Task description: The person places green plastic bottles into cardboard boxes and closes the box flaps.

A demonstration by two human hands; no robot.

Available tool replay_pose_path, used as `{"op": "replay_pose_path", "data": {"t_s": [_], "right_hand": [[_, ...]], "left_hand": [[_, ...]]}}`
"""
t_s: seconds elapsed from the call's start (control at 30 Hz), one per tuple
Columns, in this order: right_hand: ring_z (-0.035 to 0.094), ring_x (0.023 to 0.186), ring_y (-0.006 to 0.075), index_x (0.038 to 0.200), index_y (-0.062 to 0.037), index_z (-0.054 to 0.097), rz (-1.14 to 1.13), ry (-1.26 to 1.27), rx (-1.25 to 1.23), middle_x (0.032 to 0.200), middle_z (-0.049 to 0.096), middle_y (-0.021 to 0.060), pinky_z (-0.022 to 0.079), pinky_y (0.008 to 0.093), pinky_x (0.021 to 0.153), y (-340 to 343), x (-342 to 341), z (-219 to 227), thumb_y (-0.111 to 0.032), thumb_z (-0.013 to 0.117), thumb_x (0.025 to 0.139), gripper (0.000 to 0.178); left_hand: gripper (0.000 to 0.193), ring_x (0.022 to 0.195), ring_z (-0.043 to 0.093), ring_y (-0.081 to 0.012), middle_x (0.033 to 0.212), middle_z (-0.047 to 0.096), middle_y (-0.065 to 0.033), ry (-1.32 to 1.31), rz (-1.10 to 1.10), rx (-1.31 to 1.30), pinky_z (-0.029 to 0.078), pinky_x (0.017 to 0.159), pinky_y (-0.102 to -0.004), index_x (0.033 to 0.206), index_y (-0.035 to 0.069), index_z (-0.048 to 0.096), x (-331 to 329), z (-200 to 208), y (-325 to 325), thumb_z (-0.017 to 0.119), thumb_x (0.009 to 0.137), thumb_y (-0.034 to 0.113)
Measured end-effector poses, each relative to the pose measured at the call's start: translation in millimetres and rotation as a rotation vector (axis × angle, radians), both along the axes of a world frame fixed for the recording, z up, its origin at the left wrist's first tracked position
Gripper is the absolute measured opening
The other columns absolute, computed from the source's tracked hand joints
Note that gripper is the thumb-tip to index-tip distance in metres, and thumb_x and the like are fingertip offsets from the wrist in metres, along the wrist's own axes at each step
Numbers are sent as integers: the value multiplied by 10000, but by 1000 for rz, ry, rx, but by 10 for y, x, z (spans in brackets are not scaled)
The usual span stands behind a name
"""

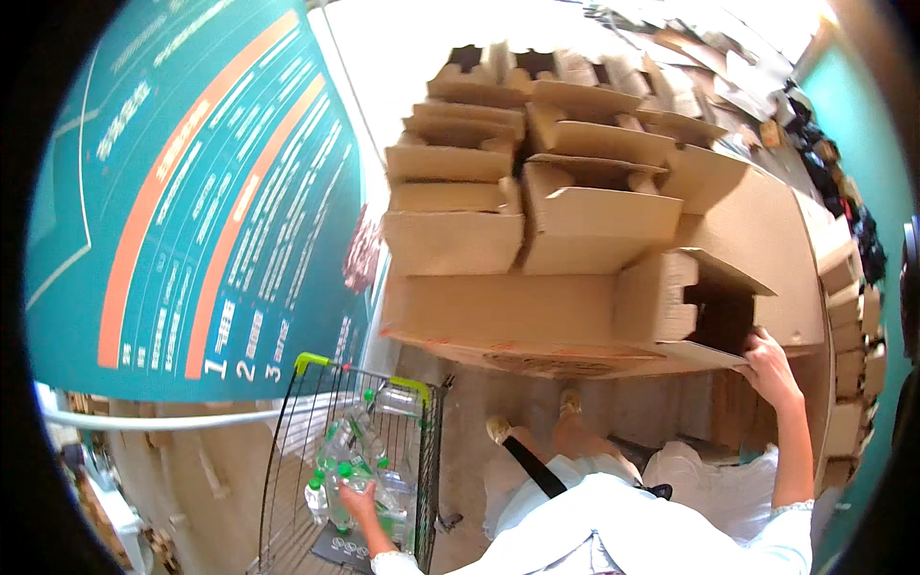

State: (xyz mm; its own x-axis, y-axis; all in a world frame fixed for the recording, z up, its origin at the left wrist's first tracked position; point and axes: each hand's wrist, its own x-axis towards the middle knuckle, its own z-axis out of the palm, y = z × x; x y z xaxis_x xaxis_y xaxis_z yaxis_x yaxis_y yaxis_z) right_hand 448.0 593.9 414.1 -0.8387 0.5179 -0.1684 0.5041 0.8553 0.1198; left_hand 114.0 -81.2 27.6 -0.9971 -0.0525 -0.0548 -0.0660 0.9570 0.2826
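My left hand (358, 501) reaches down into a wire shopping cart (426, 479) at the lower left. Its fingers are closed around a clear plastic bottle (353, 472) with a green cap. Several more clear bottles (337, 443) with green caps lie jumbled in the cart around it. At the right, my right hand (770, 368) grips the front flap edge of an open cardboard box (644, 295). The box stands at the near edge of a large flat cardboard surface (498, 305). Its inside is dark, and I cannot make out any contents.
Rows of open cardboard boxes (602, 228) stand farther back on the same surface. A large teal printed panel (230, 192) rises on the left. Stacked flattened cardboard (843, 383) lines the right wall. Near my legs lies a white sack (704, 484).
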Motion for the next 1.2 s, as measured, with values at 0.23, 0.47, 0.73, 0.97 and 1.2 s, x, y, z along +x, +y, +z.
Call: {"op": "replay_pose_path", "data": {"t_s": [0.23, 0.47, 0.73, 0.97, 1.2], "right_hand": [[531, 938, 291, 661, -53, 665, 136, 144, -107, 831, 571, 114, 455, 414, 816, 189, 128, -51, -225, 751, 700, 196], [524, 964, 231, 743, -86, 692, 330, 124, -180, 893, 572, 73, 456, 385, 826, 505, 151, -74, -331, 712, 808, 254], [510, 911, 210, 733, -78, 704, 415, 392, -302, 871, 539, 50, 471, 356, 789, 893, 269, -127, -283, 748, 789, 218], [502, 931, 212, 654, -92, 606, 481, 642, -416, 881, 493, 46, 470, 354, 745, 959, 193, -364, -229, 731, 792, 232], [550, 904, 232, 660, -103, 623, 446, 699, -406, 862, 496, 49, 537, 351, 703, 1016, 83, -375, -219, 798, 711, 215]], "left_hand": [[614, 985, 632, -287, 1093, 649, -165, 336, -186, 688, 507, 838, -434, 1206, -39, 547, -678, 2230, 2143, 801, 755, 291], [839, 1183, 561, -332, 1279, 553, -208, 313, -911, 1645, 455, 1011, -493, 1379, 0, 412, 67, 3814, 4686, 782, 720, 365], [655, 798, 663, -356, 875, 656, -182, 12, -1857, 325, 539, 715, -389, 1090, 27, 558, 1327, 4221, 6651, 874, 589, 305], [555, 1027, 652, -333, 1087, 690, -151, -497, -1935, -839, 530, 881, -424, 1107, 60, 686, 1414, 3322, 7382, 848, 636, 303], [370, 1040, 639, -338, 1126, 667, -188, -664, -1859, -733, 518, 889, -422, 1130, 50, 669, 1359, 2905, 7417, 678, 770, 134]]}}
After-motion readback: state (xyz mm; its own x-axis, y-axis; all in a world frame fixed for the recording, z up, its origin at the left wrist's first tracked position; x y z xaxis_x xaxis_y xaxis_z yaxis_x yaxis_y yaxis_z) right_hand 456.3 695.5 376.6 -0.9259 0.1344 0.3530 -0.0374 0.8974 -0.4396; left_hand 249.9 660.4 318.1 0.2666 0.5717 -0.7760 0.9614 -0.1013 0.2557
